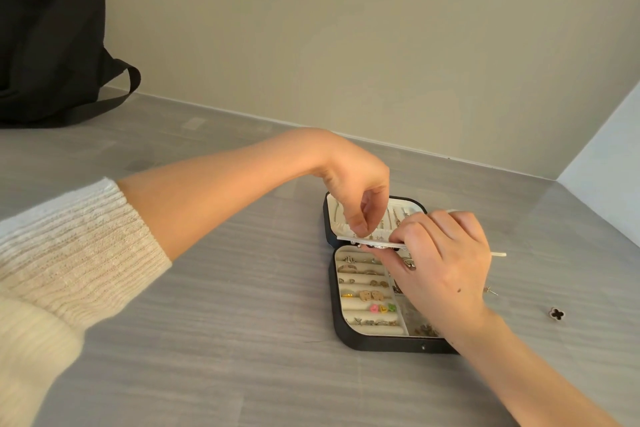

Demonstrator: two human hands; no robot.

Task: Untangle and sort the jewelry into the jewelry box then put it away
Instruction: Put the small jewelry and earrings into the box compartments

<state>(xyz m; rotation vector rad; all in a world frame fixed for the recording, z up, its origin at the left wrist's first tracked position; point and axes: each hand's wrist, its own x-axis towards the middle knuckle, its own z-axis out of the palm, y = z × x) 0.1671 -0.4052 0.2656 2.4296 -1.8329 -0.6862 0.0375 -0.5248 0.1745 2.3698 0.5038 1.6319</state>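
The open jewelry box sits on the grey worktop at centre right of the frame. My right hand grips its raised white flap with curled fingers. My left hand pinches a small piece at the flap, too tiny to make out. A clover earring lies at far right.

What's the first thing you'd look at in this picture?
The open black jewelry box, right of the middle of the table, catches the eye, its cream rolls full of rings and earrings, with pink, yellow and green pieces near the front. Both hands meet over it: the right hand holds a white panel, and the left hand pinches at its top edge. A black clover charm lies on the table to the right.
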